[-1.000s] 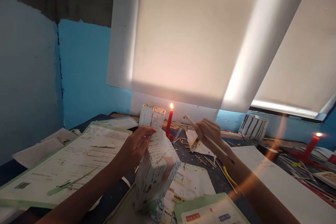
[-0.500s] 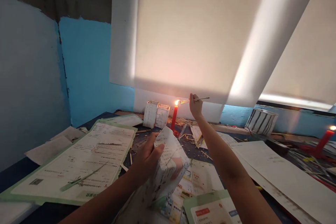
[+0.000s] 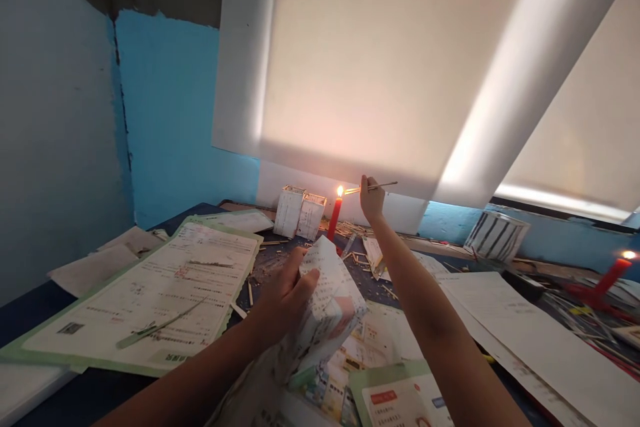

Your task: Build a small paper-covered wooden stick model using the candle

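Observation:
My right hand (image 3: 372, 200) is closed around thin wooden sticks (image 3: 387, 184), held roughly level. Their left tips are right beside the flame of a lit red candle (image 3: 335, 217); whether they touch it I cannot tell. My left hand (image 3: 286, 290) grips a boxy piece wrapped in printed paper (image 3: 331, 290), thumb on its near face. That piece is tilted in front of the candle and hides its base. Behind the candle's left side stand two small paper-covered boxes (image 3: 289, 212).
Printed sheets with green borders (image 3: 215, 247) lie at the left, with a thin green-handled tool (image 3: 137, 335) on top. Loose sticks litter the dark table. White sheets (image 3: 530, 340), a striped box (image 3: 497, 235) and another lit red candle (image 3: 611, 278) are at the right.
The candle flame has become narrower and more upright, and the stick tips now show just to its right. Both hands keep their holds; the view has shifted slightly.

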`<move>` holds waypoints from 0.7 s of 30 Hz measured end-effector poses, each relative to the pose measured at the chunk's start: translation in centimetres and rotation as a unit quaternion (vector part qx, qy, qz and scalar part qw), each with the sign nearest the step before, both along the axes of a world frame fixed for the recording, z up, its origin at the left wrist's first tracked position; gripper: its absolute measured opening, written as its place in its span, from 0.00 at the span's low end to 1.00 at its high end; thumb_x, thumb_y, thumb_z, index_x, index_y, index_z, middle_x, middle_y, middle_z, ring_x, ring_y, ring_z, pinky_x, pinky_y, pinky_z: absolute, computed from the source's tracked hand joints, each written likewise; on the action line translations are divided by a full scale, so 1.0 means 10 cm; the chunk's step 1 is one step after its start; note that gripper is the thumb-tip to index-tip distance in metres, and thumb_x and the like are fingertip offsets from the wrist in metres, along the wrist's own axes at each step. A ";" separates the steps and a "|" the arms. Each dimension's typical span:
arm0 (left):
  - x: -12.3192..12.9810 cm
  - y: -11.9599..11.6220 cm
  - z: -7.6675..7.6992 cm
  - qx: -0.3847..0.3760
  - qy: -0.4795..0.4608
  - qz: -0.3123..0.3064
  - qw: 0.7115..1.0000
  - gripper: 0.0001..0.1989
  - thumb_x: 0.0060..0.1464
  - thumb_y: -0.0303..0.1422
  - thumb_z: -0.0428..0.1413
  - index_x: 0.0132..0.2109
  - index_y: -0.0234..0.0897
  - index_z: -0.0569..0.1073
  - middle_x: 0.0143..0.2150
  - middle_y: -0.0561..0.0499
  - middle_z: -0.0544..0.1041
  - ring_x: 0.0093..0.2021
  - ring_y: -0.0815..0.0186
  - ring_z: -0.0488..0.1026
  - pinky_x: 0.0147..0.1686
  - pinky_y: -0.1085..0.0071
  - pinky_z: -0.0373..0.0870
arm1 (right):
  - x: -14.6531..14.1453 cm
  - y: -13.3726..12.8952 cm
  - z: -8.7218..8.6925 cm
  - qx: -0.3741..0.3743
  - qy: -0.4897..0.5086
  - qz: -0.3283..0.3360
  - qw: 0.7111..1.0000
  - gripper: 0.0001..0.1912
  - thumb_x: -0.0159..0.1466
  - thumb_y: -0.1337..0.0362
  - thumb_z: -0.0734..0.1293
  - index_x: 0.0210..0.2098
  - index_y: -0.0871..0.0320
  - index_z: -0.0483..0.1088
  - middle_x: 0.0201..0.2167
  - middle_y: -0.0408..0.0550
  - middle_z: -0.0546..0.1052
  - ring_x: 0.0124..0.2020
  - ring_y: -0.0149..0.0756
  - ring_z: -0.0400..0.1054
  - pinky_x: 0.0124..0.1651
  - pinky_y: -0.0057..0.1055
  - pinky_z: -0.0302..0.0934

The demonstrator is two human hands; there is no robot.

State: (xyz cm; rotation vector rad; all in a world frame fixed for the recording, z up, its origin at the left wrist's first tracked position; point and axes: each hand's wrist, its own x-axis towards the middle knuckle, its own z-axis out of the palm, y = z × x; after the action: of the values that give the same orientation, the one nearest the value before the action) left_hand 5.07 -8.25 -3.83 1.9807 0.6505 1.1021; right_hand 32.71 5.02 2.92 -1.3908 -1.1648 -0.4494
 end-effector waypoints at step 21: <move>0.00 -0.03 0.03 -0.013 0.009 -0.006 1.000 0.08 0.58 0.39 0.43 0.37 0.40 0.61 0.25 0.58 0.60 0.27 0.67 0.60 0.28 0.71 0.54 | -0.02 0.01 0.00 0.004 -0.023 0.018 1.000 0.18 0.65 0.62 0.56 0.19 0.54 0.52 0.14 0.35 0.54 0.18 0.29 0.50 0.25 0.29 0.40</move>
State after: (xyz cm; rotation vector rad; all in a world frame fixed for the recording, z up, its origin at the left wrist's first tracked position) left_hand 5.08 -8.55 -3.54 1.9715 0.6595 1.0639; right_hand 32.48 5.10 2.94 -1.3573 -1.2226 -0.4625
